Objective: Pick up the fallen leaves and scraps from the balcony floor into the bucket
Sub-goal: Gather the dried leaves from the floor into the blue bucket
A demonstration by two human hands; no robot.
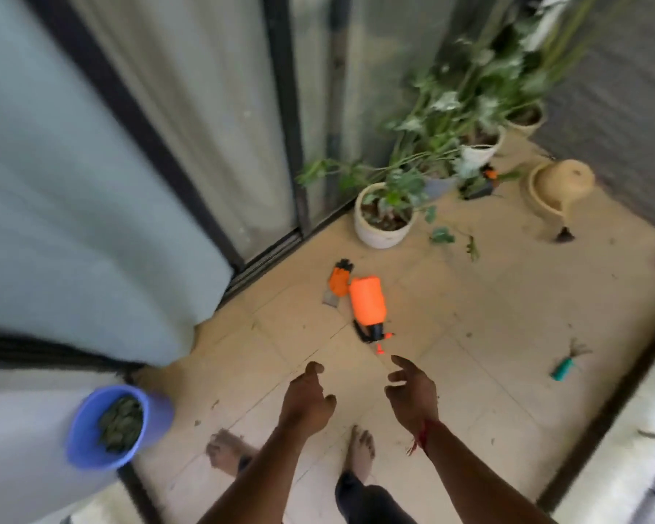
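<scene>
Over the floor (469,308), left hand (306,404) and right hand (413,399) hang, grips loosely spread.

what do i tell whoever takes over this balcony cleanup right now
Left hand: empty, fingers loosely curled, held over the tiles.
Right hand: empty, fingers relaxed.
Bucket: at the person's left by the curtain.
Done: a pile of leaves is in it.
Left: green leaves on the tiles beside the white pot, small scraps near the bucket.
An orange sprayer lies on the floor just ahead of the hands.
</scene>
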